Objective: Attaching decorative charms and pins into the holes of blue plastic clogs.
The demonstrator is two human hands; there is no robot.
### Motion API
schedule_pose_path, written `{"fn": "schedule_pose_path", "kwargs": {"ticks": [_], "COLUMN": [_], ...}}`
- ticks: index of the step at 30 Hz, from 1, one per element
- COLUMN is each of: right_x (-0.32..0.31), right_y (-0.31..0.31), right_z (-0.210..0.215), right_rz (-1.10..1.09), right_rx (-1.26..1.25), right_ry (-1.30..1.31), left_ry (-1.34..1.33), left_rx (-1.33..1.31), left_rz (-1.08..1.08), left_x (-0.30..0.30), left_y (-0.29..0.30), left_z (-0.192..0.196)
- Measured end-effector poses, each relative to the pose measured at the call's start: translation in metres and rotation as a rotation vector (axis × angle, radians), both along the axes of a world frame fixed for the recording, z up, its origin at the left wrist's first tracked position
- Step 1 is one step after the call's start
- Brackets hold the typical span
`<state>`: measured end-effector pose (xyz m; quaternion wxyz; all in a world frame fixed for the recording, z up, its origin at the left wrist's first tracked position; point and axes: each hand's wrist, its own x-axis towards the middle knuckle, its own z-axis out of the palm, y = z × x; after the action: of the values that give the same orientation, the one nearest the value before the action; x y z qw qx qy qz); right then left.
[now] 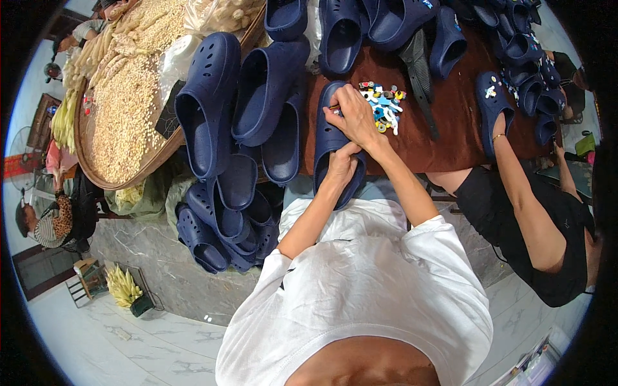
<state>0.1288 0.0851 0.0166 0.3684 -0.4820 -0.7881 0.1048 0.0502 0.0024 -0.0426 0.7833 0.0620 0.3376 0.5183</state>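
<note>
A dark blue foam clog (pixel 329 136) lies on the brown-covered table in front of me, toe pointing away. My left hand (pixel 342 165) grips it at the foot opening, its fingers partly hidden inside the shoe. Over the holed toe, my right hand (pixel 353 116) is closed with bent fingers pressed to the top; whatever they pinch is too small to make out. Just right of that hand sits a pile of small colourful shoe charms (pixel 388 109), mostly white, blue and yellow.
Several blue clogs (pixel 208 109) are heaped at my left, others (pixel 340 35) along the far side. A black strap-like piece (pixel 420 74) lies beyond the charms. At far left stands a round basket (pixel 96 179) of pale kernels. Another person's hand (pixel 499 125) is in a charm-decorated clog (pixel 487 96) at right.
</note>
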Motion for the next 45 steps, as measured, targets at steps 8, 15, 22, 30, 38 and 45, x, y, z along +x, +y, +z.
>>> {"fn": "schedule_pose_path", "kwargs": {"ticks": [8,15,22,30,38,45], "right_x": [0.003,0.0,-0.004,0.007,0.056,0.062], "right_y": [0.005,-0.003,-0.004,0.008,0.005,-0.037], "right_z": [0.001,0.006,0.001,-0.008,-0.013,-0.013], "right_rz": [0.05,-0.057,-0.051,-0.165,-0.293,-0.43], "right_rx": [-0.003,0.096,0.07,0.056,-0.057,-0.074], "right_ry": [0.032,-0.029,-0.09,0.11,0.193,0.129], "left_ry": [-0.007,-0.006,-0.165,-0.208,-0.088,0.403], "left_rx": [-0.006,0.024,0.02,-0.045,0.013,-0.06], "left_rz": [0.068,0.035,0.048,0.087,0.068,-0.146], "left_x": [0.003,-0.002,-0.005,-0.003,-0.005,-0.007], "left_y": [-0.001,-0.001,0.005,0.007,0.005,-0.025], "left_z": [0.011,0.001,-0.017,0.005,0.004,0.072]}}
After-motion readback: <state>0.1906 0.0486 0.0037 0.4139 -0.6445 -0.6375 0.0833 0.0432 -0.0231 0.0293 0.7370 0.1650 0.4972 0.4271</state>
